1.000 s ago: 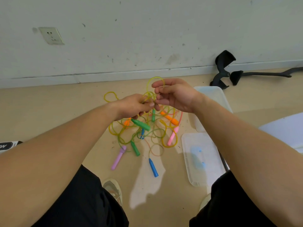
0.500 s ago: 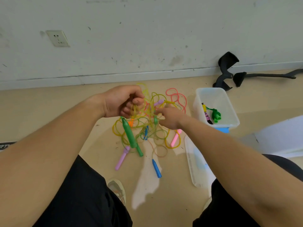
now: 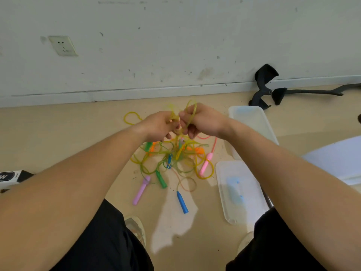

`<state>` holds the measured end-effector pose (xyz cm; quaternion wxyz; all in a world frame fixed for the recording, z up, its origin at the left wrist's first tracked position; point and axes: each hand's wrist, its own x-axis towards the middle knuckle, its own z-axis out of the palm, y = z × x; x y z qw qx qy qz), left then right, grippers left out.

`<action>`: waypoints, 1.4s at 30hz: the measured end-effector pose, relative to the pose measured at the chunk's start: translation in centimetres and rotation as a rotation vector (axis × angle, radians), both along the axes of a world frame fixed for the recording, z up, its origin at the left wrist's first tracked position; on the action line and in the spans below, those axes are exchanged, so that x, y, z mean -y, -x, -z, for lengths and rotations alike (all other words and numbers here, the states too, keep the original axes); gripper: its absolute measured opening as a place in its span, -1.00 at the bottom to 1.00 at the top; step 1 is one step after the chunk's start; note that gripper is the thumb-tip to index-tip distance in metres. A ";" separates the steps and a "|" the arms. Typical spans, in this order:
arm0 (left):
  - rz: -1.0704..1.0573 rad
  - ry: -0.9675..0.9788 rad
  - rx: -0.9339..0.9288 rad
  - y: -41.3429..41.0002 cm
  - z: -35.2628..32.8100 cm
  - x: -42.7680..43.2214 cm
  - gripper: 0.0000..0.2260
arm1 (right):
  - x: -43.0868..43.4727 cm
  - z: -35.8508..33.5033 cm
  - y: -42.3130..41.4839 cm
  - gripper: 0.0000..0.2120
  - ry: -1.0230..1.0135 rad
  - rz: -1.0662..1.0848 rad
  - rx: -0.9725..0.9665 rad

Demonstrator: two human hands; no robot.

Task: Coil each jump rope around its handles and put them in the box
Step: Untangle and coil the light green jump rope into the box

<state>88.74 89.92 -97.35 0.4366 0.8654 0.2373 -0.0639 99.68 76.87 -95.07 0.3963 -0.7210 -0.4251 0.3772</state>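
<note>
A tangle of thin yellow-green jump ropes (image 3: 172, 159) lies on the beige floor, with purple (image 3: 141, 190), green (image 3: 161, 179), blue (image 3: 182, 202), pink (image 3: 205, 164) and orange (image 3: 197, 149) handles sticking out. My left hand (image 3: 158, 126) and my right hand (image 3: 201, 120) are raised together above the pile. Both pinch loops of a yellow rope (image 3: 190, 112), which trails down into the tangle. The clear plastic box (image 3: 252, 126) stands to the right, partly behind my right forearm.
The box's clear lid (image 3: 238, 192) lies flat on the floor in front of the box. A black object (image 3: 263, 85) leans at the wall behind. A wall socket (image 3: 62, 45) is at upper left. My knees and a shoe (image 3: 136, 227) are below.
My right hand rose from the pile to meet my left hand, and both now hold yellow rope loops higher. My right forearm now covers the box's contents.
</note>
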 end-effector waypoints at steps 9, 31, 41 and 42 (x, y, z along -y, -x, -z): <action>0.110 0.189 0.081 0.3 -0.7 1.7 -0.85 | 1.3 -1.8 -1.3 -0.67 -0.284 0.268 -0.011; -0.297 0.638 0.382 1.3 -5.6 -0.2 -0.83 | 0.0 8.4 -0.5 -0.76 0.308 -0.087 0.405; -0.114 -0.114 -0.013 0.6 -0.3 -1.8 -0.90 | -0.3 1.0 -1.3 -0.73 -0.141 0.181 -0.139; -0.088 -0.058 0.006 0.3 0.1 -1.2 -0.89 | -0.3 0.5 -1.2 -0.73 -0.176 0.183 -0.162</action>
